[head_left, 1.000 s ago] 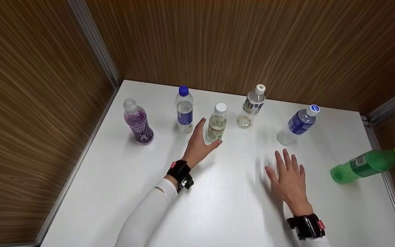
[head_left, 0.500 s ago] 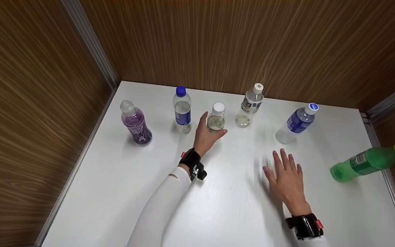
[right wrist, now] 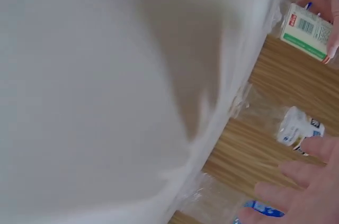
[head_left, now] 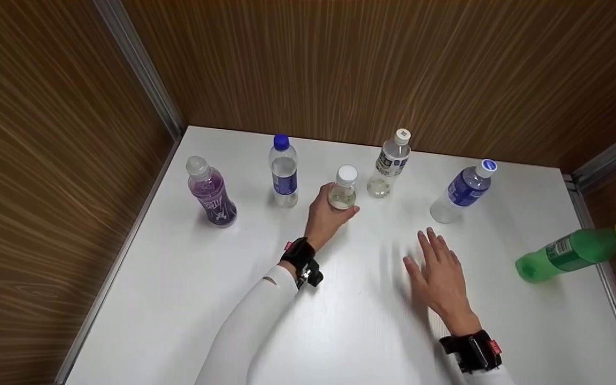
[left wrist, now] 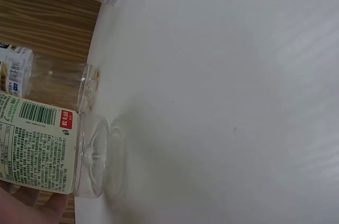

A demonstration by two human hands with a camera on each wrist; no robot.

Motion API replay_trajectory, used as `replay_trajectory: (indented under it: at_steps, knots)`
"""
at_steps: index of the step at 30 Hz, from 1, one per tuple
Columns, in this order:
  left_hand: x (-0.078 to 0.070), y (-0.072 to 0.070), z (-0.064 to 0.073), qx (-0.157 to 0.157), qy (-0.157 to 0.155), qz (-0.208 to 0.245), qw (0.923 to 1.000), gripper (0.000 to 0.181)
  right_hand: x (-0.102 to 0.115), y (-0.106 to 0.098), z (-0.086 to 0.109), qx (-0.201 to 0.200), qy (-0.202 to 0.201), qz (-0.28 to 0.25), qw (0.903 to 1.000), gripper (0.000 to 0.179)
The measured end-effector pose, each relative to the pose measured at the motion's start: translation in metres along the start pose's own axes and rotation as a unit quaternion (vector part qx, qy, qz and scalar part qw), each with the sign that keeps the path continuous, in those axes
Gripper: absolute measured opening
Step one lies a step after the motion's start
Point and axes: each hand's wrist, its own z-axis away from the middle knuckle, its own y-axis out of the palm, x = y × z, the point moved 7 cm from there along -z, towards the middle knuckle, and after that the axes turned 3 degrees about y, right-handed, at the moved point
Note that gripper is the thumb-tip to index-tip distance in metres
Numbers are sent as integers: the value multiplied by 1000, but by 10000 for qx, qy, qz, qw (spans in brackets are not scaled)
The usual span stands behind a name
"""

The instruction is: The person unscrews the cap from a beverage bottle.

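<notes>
My left hand (head_left: 328, 214) grips a small clear bottle with a white cap (head_left: 347, 175), thumb on its near right side and fingers round its left. In the left wrist view its pale green printed label (left wrist: 39, 142) faces the camera, and its base is close over the table. My right hand (head_left: 441, 278) is above the table with fingers spread and holds nothing. Just beyond its fingertips a clear bottle with a blue label (head_left: 463, 190) stands upright. Behind and to the right of the gripped bottle stands another white-capped bottle (head_left: 391, 163) with a white-and-dark label.
On the white table (head_left: 179, 299), a blue-capped bottle (head_left: 285, 174) stands left of my left hand, and a purple-filled bottle (head_left: 213, 195) stands farther left. A green bottle with a yellow cap (head_left: 575, 252) is at the right edge. Wood-grain panels (head_left: 308, 69) enclose the table.
My left hand has moved right and closed its fingers round the white-capped bottle, which has shifted slightly right and toward me. The right hand has drifted a little left, still spread.
</notes>
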Motion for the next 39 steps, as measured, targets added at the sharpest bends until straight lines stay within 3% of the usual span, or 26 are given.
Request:
replay_trajectory:
  at_steps: [10, 17, 23, 32, 39]
  knots:
    - [-18, 4, 26, 391, 355, -105, 9985, 76, 55, -20, -20, -252, -451, -1016, 9935, 65]
    - [-21, -2, 48, 552, 818, -806, 9919, 76, 87, -31, -37, -463, -789, -1187, 9887, 64]
    - [-24, -10, 63, 689, 1269, -1416, 9793, 76, 102, -34, -44, -491, -897, -1301, 9862, 62]
    - [-31, -13, 77, 452, 2159, -2321, 9473, 75, 108, -30, -51, -714, -496, -971, 9915, 43]
    - [-32, -15, 86, 326, 2431, -2726, 9303, 76, 113, -26, -50, -696, -409, -694, 9943, 35]
